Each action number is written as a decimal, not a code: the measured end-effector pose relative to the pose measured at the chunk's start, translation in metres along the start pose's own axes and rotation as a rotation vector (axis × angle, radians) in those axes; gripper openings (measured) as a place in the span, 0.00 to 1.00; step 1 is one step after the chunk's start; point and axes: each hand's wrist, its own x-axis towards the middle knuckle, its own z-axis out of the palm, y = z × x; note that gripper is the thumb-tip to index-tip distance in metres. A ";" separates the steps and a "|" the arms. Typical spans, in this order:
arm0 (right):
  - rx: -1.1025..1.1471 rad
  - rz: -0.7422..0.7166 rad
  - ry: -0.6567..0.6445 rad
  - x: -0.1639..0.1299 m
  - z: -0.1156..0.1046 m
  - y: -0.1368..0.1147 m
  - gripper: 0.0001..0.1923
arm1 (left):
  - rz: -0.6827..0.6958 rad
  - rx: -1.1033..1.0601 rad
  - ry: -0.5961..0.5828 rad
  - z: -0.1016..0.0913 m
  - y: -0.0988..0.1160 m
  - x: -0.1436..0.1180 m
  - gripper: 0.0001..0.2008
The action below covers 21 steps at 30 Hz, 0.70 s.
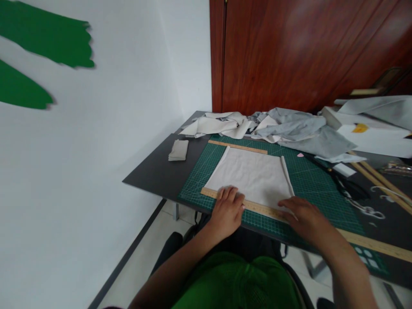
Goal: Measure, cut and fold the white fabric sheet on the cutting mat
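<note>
A piece of white cloth (251, 174) lies on a green cutting mat (309, 180), its left and right edges looking folded or rolled over. Along its near edge runs a long wooden ruler (262, 209), which continues to the right past my arm. My left hand (229, 210) lies flat, fingers spread, over the ruler and the cloth's near edge. At the cloth's near right corner, my right hand (304, 216) rests by the ruler with thumb and forefinger apart; its other fingers are partly hidden. A second wooden ruler (238, 146) lies at the far edge of the cloth.
Left of the mat sits a small stack of folded cloth (178, 150). Crumpled white fabric (222, 123) and grey fabric (299, 128) line the back. To the right are black-handled scissors (347, 184), wooden sticks (383, 182) and a white box (370, 128). A wall borders the left.
</note>
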 end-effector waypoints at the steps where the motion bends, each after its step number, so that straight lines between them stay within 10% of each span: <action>1: 0.040 -0.040 -0.015 0.002 0.003 -0.003 0.19 | -0.003 -0.006 0.002 0.000 0.000 0.000 0.13; 21: 0.080 0.108 -0.069 0.013 0.008 -0.021 0.11 | -0.001 0.074 -0.006 -0.005 -0.001 0.003 0.10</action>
